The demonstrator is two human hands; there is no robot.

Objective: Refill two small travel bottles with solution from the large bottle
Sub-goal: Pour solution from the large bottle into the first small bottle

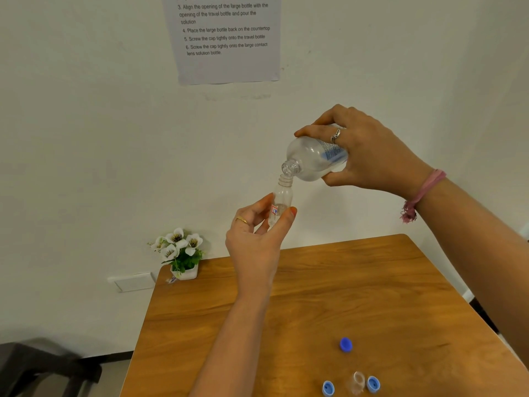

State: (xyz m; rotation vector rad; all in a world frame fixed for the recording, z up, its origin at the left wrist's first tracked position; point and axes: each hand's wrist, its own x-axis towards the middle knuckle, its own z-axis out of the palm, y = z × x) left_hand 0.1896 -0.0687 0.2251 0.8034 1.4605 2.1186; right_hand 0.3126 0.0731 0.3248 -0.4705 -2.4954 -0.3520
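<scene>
**Large bottle tipped over small bottle, above the tabletop**

Small clear bottle point(281, 200), uncapped, held roughly upright in mid-air in front of the white wall, above the far part of the tabletop point(315, 305). Pinched low on its body by the left hand point(257, 236): thumb on the right side, fingers point(259, 209) curled round the left, a gold ring on one of them. A red-and-blue label patch low on the bottle, at the grip.

Large clear bottle point(313, 159), also uncapped, tilted neck-down toward the left, its mouth right at the small bottle's mouth; touching or just apart, cannot tell. Gripped round its body by the right hand point(363, 150), fingers wrapped over the top, thumb underneath, a silver ring on one finger, a pink band on the wrist. Liquid visible low inside the large bottle.

On the near part of the tabletop: a dark blue cap point(345, 344), and closer in, two light blue caps point(328, 387) with a second small clear bottle point(357, 382) between them, just beside the right-hand one.

At the far left corner, a small white pot of white flowers point(181, 253). On the wall above, a printed instruction sheet point(226, 38).
</scene>
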